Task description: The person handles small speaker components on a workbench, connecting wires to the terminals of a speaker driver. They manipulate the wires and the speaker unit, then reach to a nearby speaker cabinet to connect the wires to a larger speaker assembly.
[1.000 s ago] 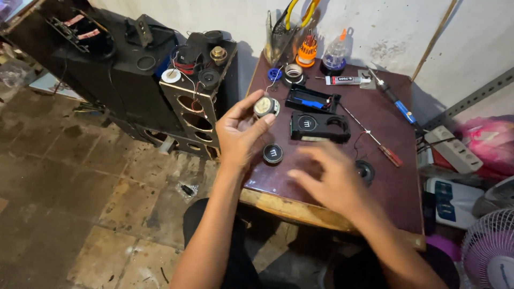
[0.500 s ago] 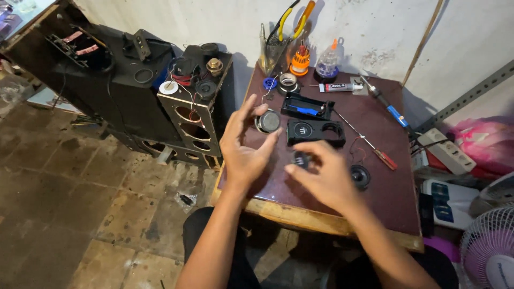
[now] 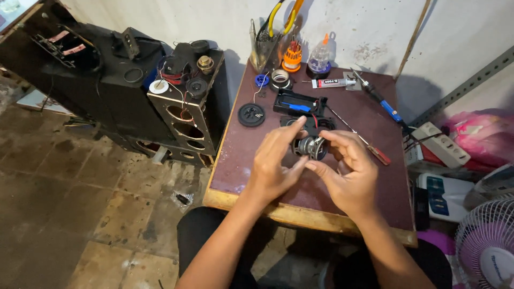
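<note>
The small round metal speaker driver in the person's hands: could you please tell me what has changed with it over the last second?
The left hand, which held the small round metal speaker driver up alone, has brought it down to the right hand; both hands' fingertips now grip it above the dark red table. The round black disc, black plastic housing and screwdriver stayed put.

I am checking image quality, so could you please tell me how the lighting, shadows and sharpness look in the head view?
Head view: even, soft light; the tool holder throws a shadow on the wall; left hand and right hand around the small speaker driver look fairly sharp; wide-angle bending shows at the edges, near the fan.
</note>
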